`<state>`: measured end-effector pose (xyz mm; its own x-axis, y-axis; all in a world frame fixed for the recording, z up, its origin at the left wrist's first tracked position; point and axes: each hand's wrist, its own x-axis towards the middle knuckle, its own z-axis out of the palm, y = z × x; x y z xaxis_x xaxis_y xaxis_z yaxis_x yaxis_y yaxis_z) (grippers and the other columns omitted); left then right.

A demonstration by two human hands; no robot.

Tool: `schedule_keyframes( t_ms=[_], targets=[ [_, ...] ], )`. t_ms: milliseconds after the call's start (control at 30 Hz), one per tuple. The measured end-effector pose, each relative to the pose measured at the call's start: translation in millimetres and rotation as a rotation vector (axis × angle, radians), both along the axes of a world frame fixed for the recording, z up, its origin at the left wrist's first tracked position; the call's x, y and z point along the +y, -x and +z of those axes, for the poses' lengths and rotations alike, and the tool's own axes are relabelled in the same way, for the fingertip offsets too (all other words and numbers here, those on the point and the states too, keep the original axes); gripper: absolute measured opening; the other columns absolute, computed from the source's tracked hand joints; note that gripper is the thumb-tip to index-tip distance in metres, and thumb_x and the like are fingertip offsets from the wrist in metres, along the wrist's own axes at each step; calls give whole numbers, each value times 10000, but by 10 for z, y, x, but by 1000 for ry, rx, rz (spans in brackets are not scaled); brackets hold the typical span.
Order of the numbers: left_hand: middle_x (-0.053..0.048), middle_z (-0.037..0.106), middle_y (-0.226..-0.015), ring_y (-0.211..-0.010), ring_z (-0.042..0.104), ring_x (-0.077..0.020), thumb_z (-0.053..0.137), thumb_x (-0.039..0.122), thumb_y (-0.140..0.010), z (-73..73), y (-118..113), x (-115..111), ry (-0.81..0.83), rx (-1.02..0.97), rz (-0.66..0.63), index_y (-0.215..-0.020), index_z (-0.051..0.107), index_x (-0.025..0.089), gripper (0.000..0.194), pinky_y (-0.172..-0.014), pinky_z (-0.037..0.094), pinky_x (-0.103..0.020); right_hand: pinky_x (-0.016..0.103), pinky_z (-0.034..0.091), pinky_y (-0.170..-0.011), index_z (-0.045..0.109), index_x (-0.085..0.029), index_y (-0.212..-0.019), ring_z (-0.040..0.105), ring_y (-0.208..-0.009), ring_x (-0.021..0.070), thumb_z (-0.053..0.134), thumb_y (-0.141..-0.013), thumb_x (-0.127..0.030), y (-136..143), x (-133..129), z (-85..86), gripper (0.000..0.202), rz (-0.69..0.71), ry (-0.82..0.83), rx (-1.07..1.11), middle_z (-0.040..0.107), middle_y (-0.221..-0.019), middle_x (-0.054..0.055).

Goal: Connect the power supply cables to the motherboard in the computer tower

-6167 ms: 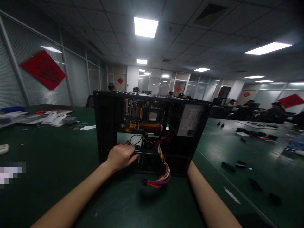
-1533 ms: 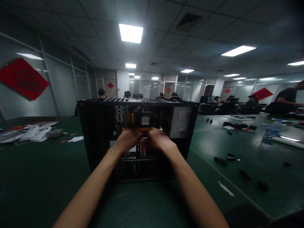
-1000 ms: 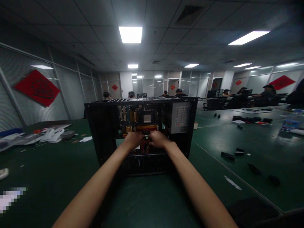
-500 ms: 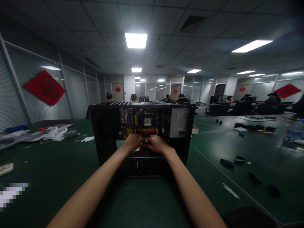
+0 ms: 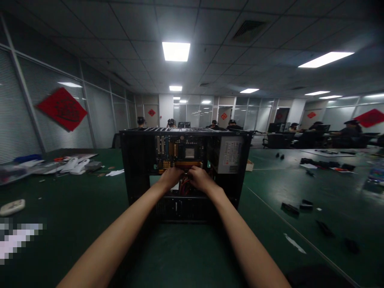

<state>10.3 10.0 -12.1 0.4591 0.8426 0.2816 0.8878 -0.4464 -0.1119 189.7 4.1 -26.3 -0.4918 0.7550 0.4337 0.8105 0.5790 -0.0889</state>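
Observation:
An open black computer case [image 5: 136,160] stands on the green table [image 5: 186,252]. Inside it are a motherboard [image 5: 177,146] with a square silver processor [image 5: 189,153], and a labelled power supply [image 5: 231,156] at the right. My left hand [image 5: 171,178] and my right hand [image 5: 201,178] meet just below the motherboard's lower edge, with fingers curled close together. Whatever is between the fingertips is too small and dark to make out. Red and dark cables [image 5: 185,186] hang between and below my hands.
White items and papers [image 5: 75,165] lie at the left, and a white object [image 5: 12,207] is nearer. Black parts [image 5: 290,208] and a white scrap [image 5: 295,243] lie on the right. Several people sit in the background, one [image 5: 351,130] at the far right.
The whole view has shifted slightly, so the case appears a little farther right. My hands stay close together at the motherboard's lower edge, with a small change in finger position.

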Motion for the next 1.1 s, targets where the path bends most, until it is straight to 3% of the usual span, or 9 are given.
schedule_keyframes(
  t_ms=[533,1100],
  targets=[
    [-70,730,-1125,-1021,697,-246,525,295,-937,1,70,-64,14,-133,-31,-1128,719,299,273,-861,526,-317,247,447,-884,663,-153,-1105,623,-1074,202,505,-923,-128,47,58,12,243,1,5,-102,612,-1176,104],
    [-63,746,-1082,-1020,690,-225,483,306,-955,-100,89,97,38,-196,-54,-1117,735,274,301,-887,502,-298,295,462,-892,599,-150,-1144,612,-1094,230,498,-940,-171,59,36,44,228,-68,-17,-153,589,-1202,121]
  ],
)
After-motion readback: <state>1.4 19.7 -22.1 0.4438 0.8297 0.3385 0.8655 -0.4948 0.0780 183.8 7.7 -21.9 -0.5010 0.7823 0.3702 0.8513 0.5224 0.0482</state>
